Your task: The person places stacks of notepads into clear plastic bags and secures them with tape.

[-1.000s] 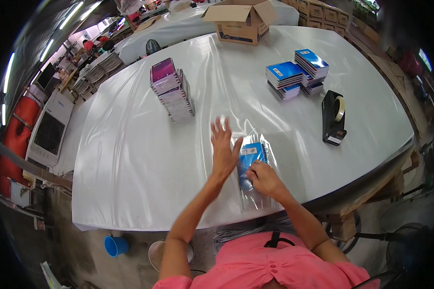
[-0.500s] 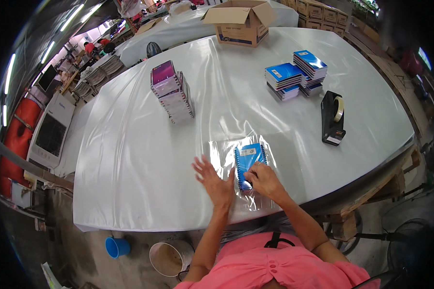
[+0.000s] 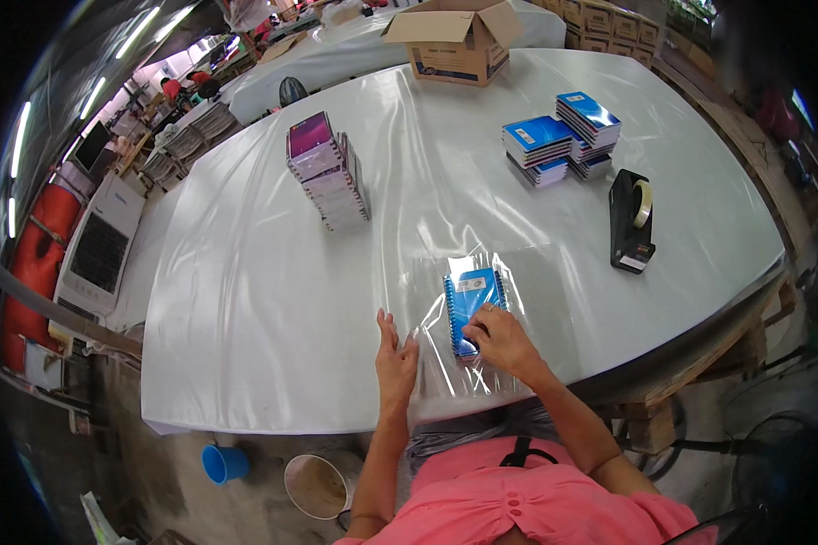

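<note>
A blue spiral-bound notebook with a white label lies near the table's front edge, its coil along the left side. Clear plastic film spreads under and around it, glossy and creased. Over the notebook's lower right part, my right hand is closed, with bent fingertips pressed together; whatever they pinch is hidden. My left hand is raised at the film's left edge, fingers extended, thumb apart, nothing in it.
A black tape dispenser stands to the right, below stacked blue notebooks. Purple-covered notebooks are piled at the left. An open cardboard box sits at the far edge. Two buckets, one blue, one whitish, stand on the floor.
My left hand has drawn back leftward from the notebook's coil side, and its fingers have come closer together. My right hand stays on the notebook, almost unmoved.
</note>
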The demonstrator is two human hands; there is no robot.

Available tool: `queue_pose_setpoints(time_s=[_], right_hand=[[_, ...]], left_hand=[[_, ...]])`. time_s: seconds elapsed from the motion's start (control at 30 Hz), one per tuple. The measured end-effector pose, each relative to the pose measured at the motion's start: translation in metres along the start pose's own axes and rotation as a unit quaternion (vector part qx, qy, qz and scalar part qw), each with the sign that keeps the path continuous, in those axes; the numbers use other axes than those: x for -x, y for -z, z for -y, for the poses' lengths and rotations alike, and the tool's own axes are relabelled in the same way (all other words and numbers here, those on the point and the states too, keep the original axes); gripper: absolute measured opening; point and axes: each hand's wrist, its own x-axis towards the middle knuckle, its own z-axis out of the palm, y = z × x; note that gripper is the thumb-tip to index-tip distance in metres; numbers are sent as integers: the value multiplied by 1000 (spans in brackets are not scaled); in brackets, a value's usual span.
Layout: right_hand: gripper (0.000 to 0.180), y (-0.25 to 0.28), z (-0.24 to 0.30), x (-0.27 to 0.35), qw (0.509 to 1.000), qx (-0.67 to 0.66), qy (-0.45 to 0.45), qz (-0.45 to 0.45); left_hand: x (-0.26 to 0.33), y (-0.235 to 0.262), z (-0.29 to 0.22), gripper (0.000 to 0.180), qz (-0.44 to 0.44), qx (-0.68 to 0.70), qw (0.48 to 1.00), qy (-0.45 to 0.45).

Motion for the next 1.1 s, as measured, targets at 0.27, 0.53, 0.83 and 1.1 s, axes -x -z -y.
queue_pose_setpoints(time_s=[0.27, 0.53, 0.83, 1.1], right_hand=[[23, 3, 2, -1, 1000, 0, 26, -2], [36, 12, 23, -10, 993, 21, -88, 82], [22, 1, 11, -4, 997, 36, -62, 12], [15, -14, 7, -1, 993, 93, -41, -57]], left_hand=[[26, 33, 8, 82, 141, 94, 978, 118], [73, -55, -44, 73, 180, -314, 898, -252], [25, -3, -52, 69, 218, -88, 968, -89], [-15, -53, -37, 72, 111, -12, 993, 48]])
